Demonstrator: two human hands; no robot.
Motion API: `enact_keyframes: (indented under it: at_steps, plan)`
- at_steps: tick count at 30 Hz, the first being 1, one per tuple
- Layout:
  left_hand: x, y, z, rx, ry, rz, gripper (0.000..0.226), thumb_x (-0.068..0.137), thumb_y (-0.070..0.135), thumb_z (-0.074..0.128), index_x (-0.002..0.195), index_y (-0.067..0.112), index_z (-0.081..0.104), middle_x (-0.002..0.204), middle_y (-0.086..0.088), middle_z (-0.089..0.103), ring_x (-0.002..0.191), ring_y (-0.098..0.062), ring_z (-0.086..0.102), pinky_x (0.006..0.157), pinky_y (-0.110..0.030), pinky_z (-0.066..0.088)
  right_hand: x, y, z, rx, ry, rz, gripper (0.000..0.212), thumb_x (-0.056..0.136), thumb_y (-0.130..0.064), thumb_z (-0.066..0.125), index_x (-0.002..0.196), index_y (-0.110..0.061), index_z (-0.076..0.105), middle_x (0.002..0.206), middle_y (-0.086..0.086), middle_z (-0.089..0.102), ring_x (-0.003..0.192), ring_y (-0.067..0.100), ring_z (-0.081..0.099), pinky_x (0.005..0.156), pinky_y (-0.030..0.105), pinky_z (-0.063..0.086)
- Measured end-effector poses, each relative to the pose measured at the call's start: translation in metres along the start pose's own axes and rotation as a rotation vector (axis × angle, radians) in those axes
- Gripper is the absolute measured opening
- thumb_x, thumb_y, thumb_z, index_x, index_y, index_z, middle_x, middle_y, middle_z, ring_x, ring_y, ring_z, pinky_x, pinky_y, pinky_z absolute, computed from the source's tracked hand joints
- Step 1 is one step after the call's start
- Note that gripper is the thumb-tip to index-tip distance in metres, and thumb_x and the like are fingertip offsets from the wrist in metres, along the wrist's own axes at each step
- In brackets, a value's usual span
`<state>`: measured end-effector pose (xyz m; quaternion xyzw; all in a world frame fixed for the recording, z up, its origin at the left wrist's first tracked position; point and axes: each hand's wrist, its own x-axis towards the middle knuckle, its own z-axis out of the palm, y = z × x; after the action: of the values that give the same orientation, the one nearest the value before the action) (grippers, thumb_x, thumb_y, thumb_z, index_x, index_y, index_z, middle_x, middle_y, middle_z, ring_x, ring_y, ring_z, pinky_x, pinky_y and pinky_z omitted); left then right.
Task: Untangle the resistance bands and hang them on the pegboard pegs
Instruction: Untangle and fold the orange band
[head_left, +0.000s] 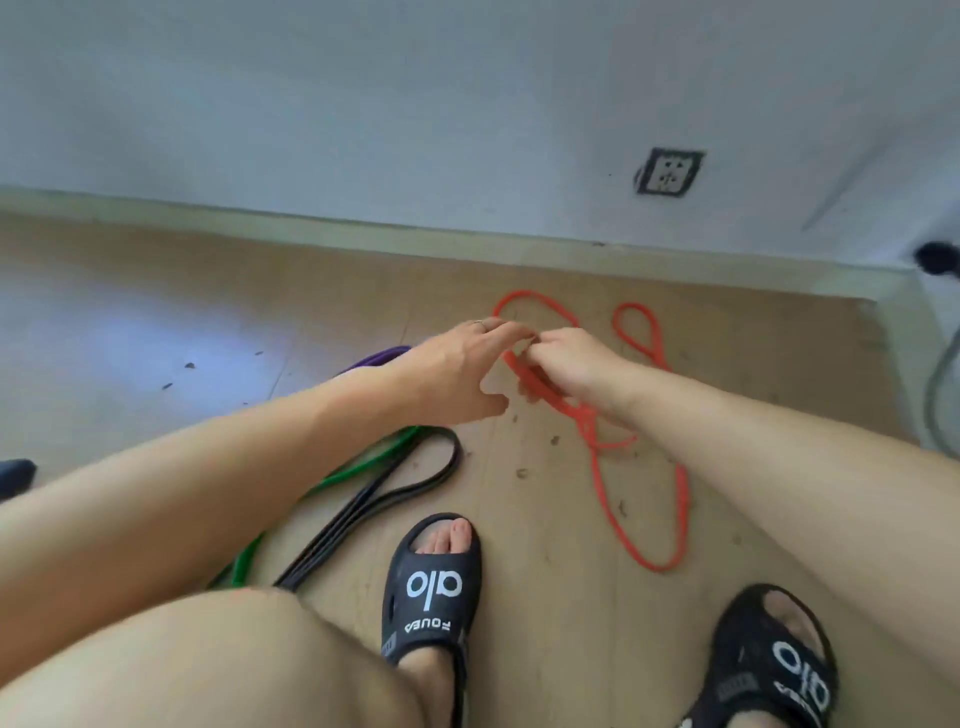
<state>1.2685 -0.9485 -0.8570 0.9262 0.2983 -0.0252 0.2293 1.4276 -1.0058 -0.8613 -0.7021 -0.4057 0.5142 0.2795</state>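
Right, my right hand (566, 364) pinches the thin orange rubber band (602, 467) at its tangle, and my left hand (452, 374) reaches in with straight fingers touching it. Loops trail over the wooden floor (545, 519); green band (363, 467), black band (415, 483) and purple band (374, 358) lie left.

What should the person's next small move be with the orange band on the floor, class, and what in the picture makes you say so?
Probably tease one strand out of the knot. Both hands meet on the orange band: the right hand pinches it, while the left hand reaches in with straight fingers. Below them the band crosses itself in a tangle, so it cannot be hung yet. The black band and green band lie untouched.
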Motion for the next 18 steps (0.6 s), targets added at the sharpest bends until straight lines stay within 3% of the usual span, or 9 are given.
enact_keyframes:
  at_steps: [2,4,7,11,13,16,18]
  plan:
    - [-0.002,0.027,-0.035,-0.050,0.037,0.004,0.079,0.081,0.020,0.077,0.150,0.013,0.040,0.145,-0.007,0.054,0.134,-0.023,0.049,0.107,-0.025,0.034,-0.029,-0.028,-0.019,0.103,0.021,-0.036,0.022,0.096,-0.005,0.048,0.092,0.003,0.068,0.076,0.019,0.067,0.060,0.024,0.062,0.048,0.017,0.047]
    - [-0.004,0.049,-0.062,-0.102,0.033,-0.030,0.080,0.077,0.034,0.079,0.147,0.023,0.041,0.139,0.001,0.060,0.128,-0.019,0.056,0.109,-0.034,0.041,-0.059,-0.050,-0.038,0.184,0.074,-0.093,0.026,0.096,-0.008,0.048,0.091,0.004,0.070,0.080,0.020,0.070,0.062,0.025,0.064,0.055,0.023,0.050]
    - [-0.008,0.084,-0.094,-0.126,0.031,-0.024,0.074,0.080,0.040,0.082,0.143,0.032,0.045,0.130,0.009,0.064,0.120,-0.014,0.060,0.105,-0.038,0.046,-0.104,-0.070,-0.063,0.329,0.134,-0.167,0.028,0.096,-0.012,0.047,0.079,-0.006,0.068,0.074,0.014,0.068,0.059,0.021,0.063,0.061,0.028,0.050]
    - [-0.003,0.134,-0.108,-0.209,0.134,-0.009,0.056,0.083,0.046,0.080,0.129,0.027,0.053,0.119,0.008,0.067,0.113,-0.013,0.064,0.095,-0.031,0.052,-0.152,-0.080,-0.088,0.454,0.131,-0.192,0.026,0.097,-0.019,0.047,0.091,-0.008,0.070,0.082,0.010,0.071,0.065,0.016,0.066,0.060,0.026,0.050]
    - [0.002,0.157,-0.103,-0.310,0.155,-0.004,0.055,0.077,0.050,0.080,0.119,0.022,0.057,0.115,0.007,0.071,0.110,-0.011,0.068,0.094,-0.035,0.055,-0.167,-0.078,-0.098,0.517,0.149,-0.198,0.029,0.100,-0.024,0.046,0.092,-0.008,0.069,0.085,0.011,0.073,0.068,0.019,0.068,0.063,0.028,0.051]
    - [0.007,0.181,-0.090,-0.593,0.153,0.038,0.036,0.083,0.031,0.083,0.107,0.016,0.060,0.104,0.007,0.076,0.096,0.002,0.072,0.085,-0.020,0.056,-0.175,-0.070,-0.112,0.516,0.181,-0.230,0.031,0.101,-0.029,0.048,0.082,-0.012,0.067,0.089,0.013,0.074,0.069,0.019,0.069,0.069,0.031,0.052]
    - [0.011,0.190,-0.085,-0.641,0.211,0.053,0.018,0.089,0.017,0.077,0.104,0.017,0.067,0.104,0.000,0.078,0.097,-0.004,0.073,0.086,-0.024,0.057,-0.177,-0.067,-0.120,0.516,0.195,-0.271,0.029,0.101,-0.026,0.048,0.087,-0.010,0.068,0.088,0.012,0.074,0.072,0.019,0.068,0.075,0.033,0.049]
